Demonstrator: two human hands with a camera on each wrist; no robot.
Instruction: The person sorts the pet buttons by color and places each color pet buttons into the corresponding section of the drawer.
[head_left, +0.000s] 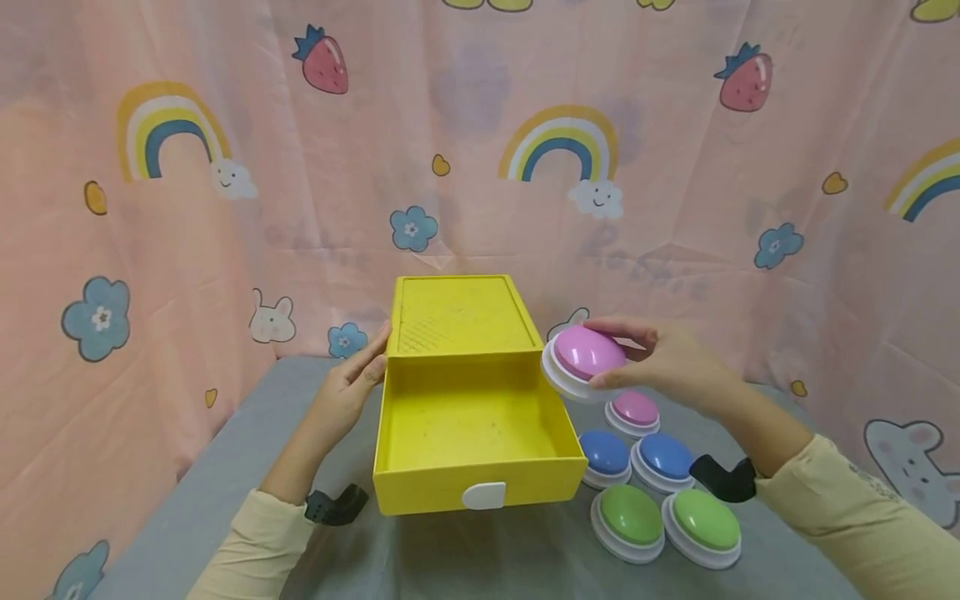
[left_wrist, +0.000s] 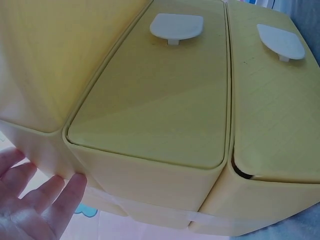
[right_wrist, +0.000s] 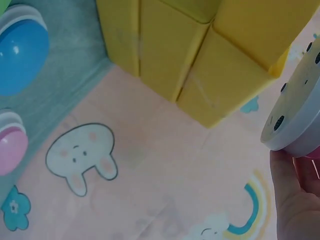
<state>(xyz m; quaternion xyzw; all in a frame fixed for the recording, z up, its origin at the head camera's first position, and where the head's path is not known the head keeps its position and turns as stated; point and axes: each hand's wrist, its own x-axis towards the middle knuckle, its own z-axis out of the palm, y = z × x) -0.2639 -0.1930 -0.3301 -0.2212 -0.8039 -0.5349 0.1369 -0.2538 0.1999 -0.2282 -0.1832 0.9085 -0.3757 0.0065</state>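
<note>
Pink printed fabric [head_left: 675, 275], patterned with rainbows, strawberries, flowers and rabbits, formed the background beyond both hands, and a grey counter [head_left: 225, 467] extended beneath them.

Left hand [head_left: 350, 392]: fingers extended, their tips against the side of the yellow drawer unit [head_left: 468, 312]. Right hand [head_left: 652, 358]: narrowed around the held pink button [head_left: 589, 352], with the thumb on its near side and the fingers on its far side. This button was tilted and raised above the counter, just to the right of the unit. Its pale underside, marked with dark round spots, faced the right wrist camera.

Between the hands stood the drawer unit. Its top drawer [head_left: 420, 492] was pulled out toward the person and carried a white handle [head_left: 484, 495] on its front. Below it, the middle drawer [left_wrist: 155, 100] and the bottom drawer [left_wrist: 280, 115] were pushed in; a dark gap showed at one corner of the bottom drawer.

Five more buttons with white bases rested on the counter below the right hand. Closest was the second pink button [head_left: 635, 408]. Nearer the person lay the left blue button [head_left: 605, 452] and right blue button [head_left: 667, 456], followed by the left green button [head_left: 631, 514] and right green button [head_left: 706, 518].
</note>
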